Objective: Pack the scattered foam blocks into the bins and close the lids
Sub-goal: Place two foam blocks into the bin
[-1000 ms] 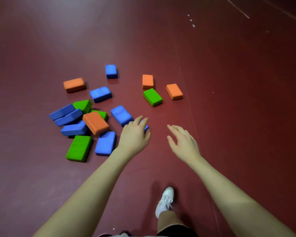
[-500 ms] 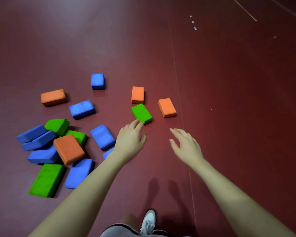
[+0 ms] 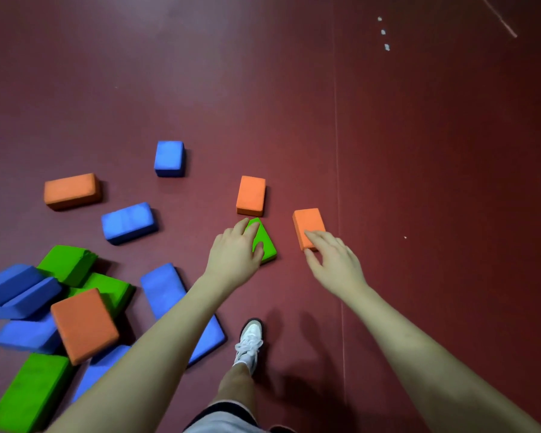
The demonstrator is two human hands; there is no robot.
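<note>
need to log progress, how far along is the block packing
Done: nothing visible; no bin is in view. In hand: left hand is on the green block, right hand reaches the orange block. Left: every block on the floor, plus closing lids.

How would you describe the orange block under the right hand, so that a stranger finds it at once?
Start at the pale seam line running up the dark red floor. Just left of it lies the orange block, with the right hand touching its near end. Unlike the other orange blocks, it lies nearest the seam.
</note>
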